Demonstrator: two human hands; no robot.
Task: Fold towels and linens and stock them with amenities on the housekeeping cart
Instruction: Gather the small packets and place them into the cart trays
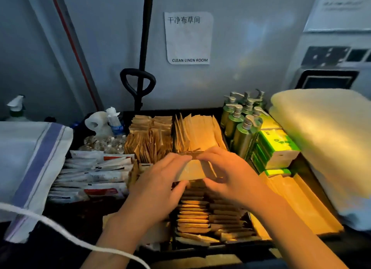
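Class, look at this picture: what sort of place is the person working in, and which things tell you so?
Most likely a hotel linen room: the wall sign reads "CLEAN LINEN ROOM", folded towels lie beside pump bottles, and both hands hold amenity packets.

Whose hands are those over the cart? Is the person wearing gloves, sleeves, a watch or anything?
Both are bare: the left hand and right hand show no gloves, rings or watch, and the forearms are uncovered as far as the picture's lower edge, with no sleeve in view. A white cord crosses in front of the left forearm.

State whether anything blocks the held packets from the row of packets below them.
Nothing visible does. Both hands, left and right, grip the bundle of kraft-paper packets directly above the open packet row.
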